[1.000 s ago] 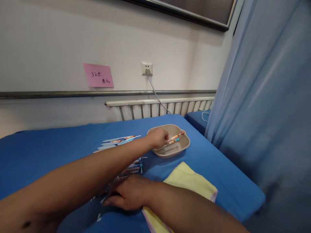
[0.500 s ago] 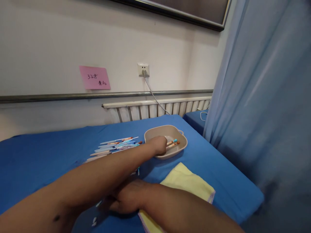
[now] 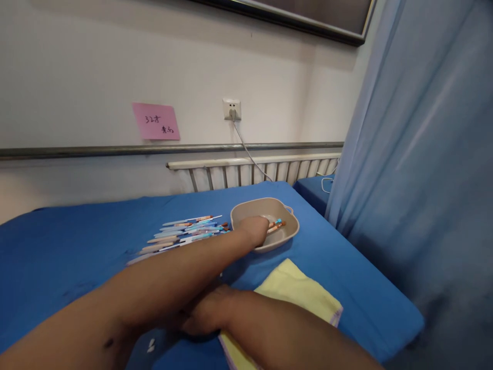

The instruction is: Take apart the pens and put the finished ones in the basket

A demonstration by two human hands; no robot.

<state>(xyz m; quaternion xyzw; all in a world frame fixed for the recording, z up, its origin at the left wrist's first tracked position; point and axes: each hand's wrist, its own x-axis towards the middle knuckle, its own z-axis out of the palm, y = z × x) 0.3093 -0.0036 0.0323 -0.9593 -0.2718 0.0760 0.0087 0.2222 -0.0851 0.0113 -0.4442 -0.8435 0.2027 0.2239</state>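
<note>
My left hand [image 3: 254,229] reaches across into a beige basin [image 3: 248,207]. Its fingers curl downward inside, and what they grip is hidden behind the hand. Just past its knuckles, a few pens [image 3: 276,226] with orange and blue ends lie in the basin. My right hand [image 3: 208,312] is low on the blue sheet, crossed beneath my left forearm, which covers its fingers. Left of the basin, several pens [image 3: 181,232] in pale blue, beige and white lie in a rough row, partly behind my left arm.
A folded yellow cloth [image 3: 296,290] lies under and beyond my right forearm. Small white pieces [image 3: 151,345] rest on the blue sheet [image 3: 96,231] near the front. A bed rail [image 3: 231,163], a plugged-in cord [image 3: 244,144] and a blue curtain [image 3: 416,154] border the bed.
The view has shifted slightly. My left hand stays in the basin and sits a little farther right over the pens there. My right hand remains low under the left arm.
</note>
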